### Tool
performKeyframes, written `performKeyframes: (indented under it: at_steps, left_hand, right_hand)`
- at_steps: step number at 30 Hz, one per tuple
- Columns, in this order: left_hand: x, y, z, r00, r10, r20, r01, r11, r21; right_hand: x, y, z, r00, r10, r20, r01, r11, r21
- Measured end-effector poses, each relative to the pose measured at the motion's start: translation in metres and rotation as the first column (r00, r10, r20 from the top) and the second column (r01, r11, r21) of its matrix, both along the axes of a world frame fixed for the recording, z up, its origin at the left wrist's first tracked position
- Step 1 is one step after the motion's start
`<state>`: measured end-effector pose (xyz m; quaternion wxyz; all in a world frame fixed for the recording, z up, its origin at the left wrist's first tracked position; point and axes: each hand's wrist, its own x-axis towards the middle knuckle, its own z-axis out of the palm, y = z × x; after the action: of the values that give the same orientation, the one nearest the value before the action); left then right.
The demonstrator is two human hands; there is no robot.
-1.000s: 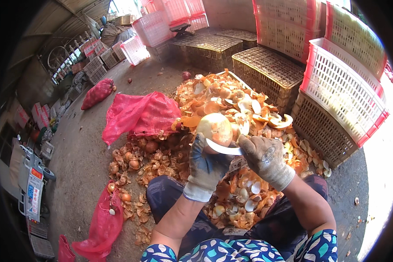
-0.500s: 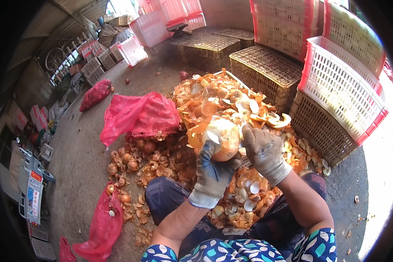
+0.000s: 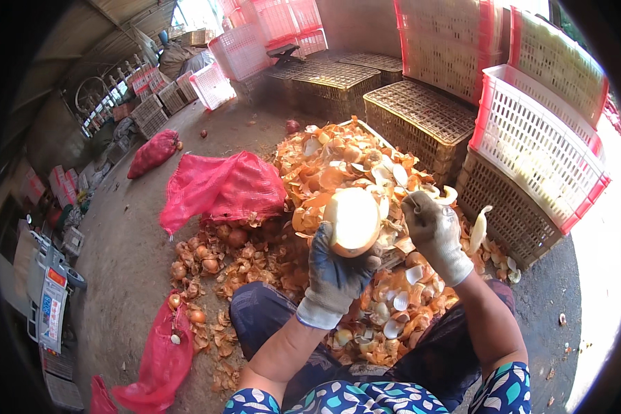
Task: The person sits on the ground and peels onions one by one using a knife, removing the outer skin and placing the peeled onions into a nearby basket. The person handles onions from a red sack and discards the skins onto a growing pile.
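The gloved left hand (image 3: pixel 339 272) cups a pale onion (image 3: pixel 354 219); the right hand (image 3: pixel 436 236), apart from it, seems curled, though whether it holds anything cannot be told. Beyond lie heaped orange peels (image 3: pixel 334 162), then brown crates (image 3: pixel 421 114).

Onion (image 3: pixel 352 221); pale; mostly peeled; held

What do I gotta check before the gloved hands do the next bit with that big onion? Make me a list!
1. Left hand holding the onion: ok, it cups it from below and the left.
2. Skin off the onion's side facing us: ok, it looks mostly pale and bare.
3. Skin off its underside: cannot tell, hidden.
4. Right hand apart from the onion: ok, there's a gap.
5. Right hand empty: cannot tell, it's curled up.
6. Gloves on both hands: ok.
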<state>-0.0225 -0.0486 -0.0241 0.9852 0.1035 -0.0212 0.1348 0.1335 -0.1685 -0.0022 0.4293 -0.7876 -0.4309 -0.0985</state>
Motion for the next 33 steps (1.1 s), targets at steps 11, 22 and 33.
performKeyframes:
  at_steps: [11,22,33]
  left_hand:
    - [0.004,-0.003,0.003,0.997,-0.027,0.065,0.033,0.995,-0.093]
    - [0.005,-0.012,-0.003,0.98,-0.179,0.084,0.188,0.975,-0.118]
    - [-0.003,0.006,-0.01,1.0,0.002,0.023,-0.004,0.997,0.082]
  right_hand:
    - [-0.026,-0.007,0.01,0.841,0.123,0.528,-0.09,0.992,-0.088]
    - [-0.009,0.002,0.013,0.937,0.249,0.246,-0.263,0.965,0.022]
    - [-0.026,-0.022,0.039,0.623,0.516,-0.588,-0.407,0.856,0.32]
